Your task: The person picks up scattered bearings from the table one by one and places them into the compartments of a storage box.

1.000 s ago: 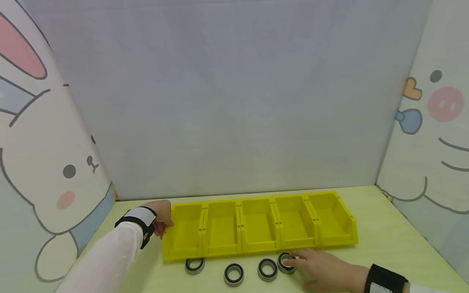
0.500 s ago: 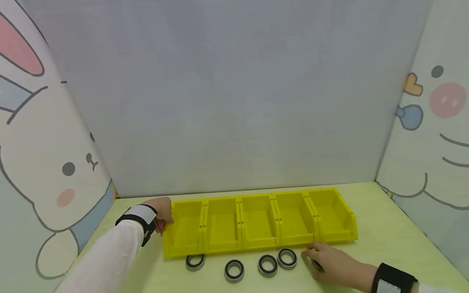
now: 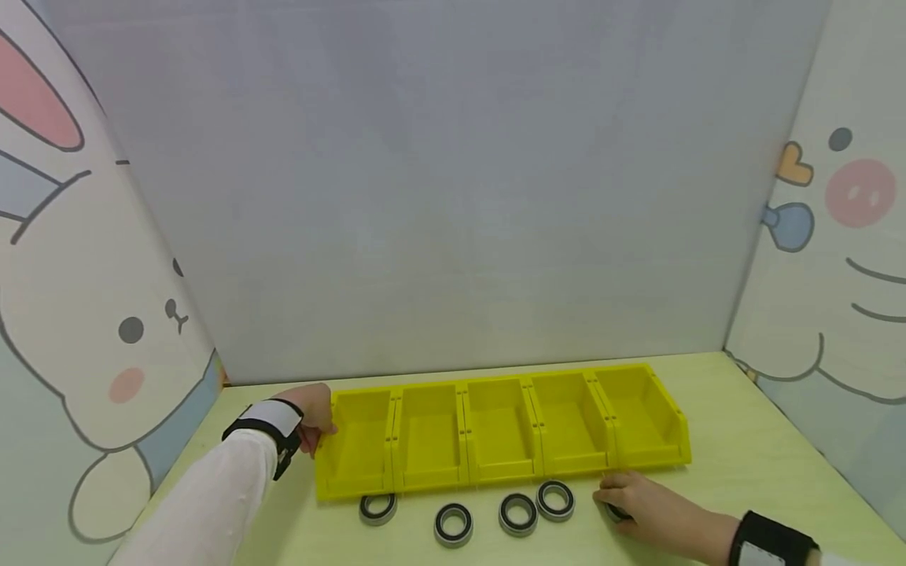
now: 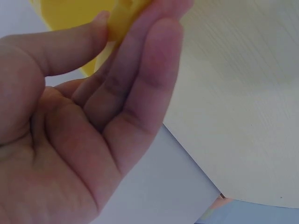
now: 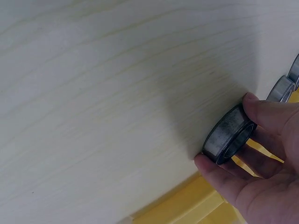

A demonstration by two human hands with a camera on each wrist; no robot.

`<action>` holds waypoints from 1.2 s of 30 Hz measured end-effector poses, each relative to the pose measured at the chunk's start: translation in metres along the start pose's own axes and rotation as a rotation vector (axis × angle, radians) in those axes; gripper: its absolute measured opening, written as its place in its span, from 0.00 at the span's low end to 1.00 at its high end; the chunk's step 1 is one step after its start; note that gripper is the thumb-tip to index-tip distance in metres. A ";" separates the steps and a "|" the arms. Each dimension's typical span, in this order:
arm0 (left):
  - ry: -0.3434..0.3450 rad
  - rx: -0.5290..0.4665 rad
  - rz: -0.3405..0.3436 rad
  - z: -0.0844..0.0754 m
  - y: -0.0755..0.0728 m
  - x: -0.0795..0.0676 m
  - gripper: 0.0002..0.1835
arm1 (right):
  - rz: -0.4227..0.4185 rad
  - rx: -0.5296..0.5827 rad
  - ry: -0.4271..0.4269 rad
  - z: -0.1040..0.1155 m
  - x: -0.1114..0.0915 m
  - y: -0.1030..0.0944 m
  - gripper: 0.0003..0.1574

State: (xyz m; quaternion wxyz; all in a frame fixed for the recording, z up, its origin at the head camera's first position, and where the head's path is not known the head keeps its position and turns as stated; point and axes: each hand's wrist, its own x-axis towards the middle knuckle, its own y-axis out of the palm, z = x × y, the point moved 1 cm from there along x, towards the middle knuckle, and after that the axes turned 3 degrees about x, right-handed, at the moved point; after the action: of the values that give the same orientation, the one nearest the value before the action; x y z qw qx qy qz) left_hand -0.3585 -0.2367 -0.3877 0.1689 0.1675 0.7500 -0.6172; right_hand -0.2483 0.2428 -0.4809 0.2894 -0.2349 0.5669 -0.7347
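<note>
A row of joined yellow bins (image 3: pixel 467 475) lies across the table. At its left end my left hand (image 3: pixel 311 413) pinches the side wall of the end bin between thumb and fingers, as the left wrist view (image 4: pixel 119 21) shows from close by. Before the right end of the row, my right hand (image 3: pixel 647 507) holds a ball bearing (image 5: pixel 229 133) between thumb and fingertips, close over the tabletop. Most of this bearing is hidden by the hand in the head view. Several more bearings lie flat before the bins, among them a bearing (image 3: pixel 453 541) in front of the second bin.
Two bearings, one right bearing (image 3: pixel 555 516) and one left bearing (image 3: pixel 518 531), lie side by side. Another bearing (image 3: pixel 377 519) sits partly under the front edge of the leftmost bin. A grey back wall (image 3: pixel 453 196) and printed side panels enclose the pale wooden table (image 3: pixel 750 440).
My right hand has moved right, from over the rightmost loose bearing to another bearing that it now grips. My left hand has stayed on the end bin.
</note>
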 end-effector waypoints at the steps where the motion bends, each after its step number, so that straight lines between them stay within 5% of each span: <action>1: -0.003 -0.001 0.000 0.000 0.000 0.000 0.13 | 0.016 0.003 0.002 0.000 0.001 -0.002 0.23; 11: -0.009 -0.003 0.001 -0.001 0.001 0.003 0.12 | 0.216 0.142 0.063 0.004 0.016 -0.059 0.18; 21: -0.020 0.010 0.000 -0.001 0.001 0.003 0.12 | 0.075 0.027 0.116 -0.009 0.034 -0.108 0.15; 27: -0.012 0.029 -0.019 0.004 0.007 0.016 0.14 | 0.013 -0.016 0.189 -0.032 0.044 -0.111 0.10; 36: -0.012 -0.021 -0.014 -0.003 0.000 -0.001 0.11 | -0.028 -0.057 0.224 -0.067 0.066 -0.090 0.05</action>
State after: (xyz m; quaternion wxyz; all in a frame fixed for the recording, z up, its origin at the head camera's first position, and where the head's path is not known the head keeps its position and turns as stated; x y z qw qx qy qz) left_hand -0.3572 -0.2336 -0.3869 0.1707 0.1568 0.7565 -0.6115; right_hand -0.3552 0.2607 -0.4089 0.2072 -0.1672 0.6130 -0.7438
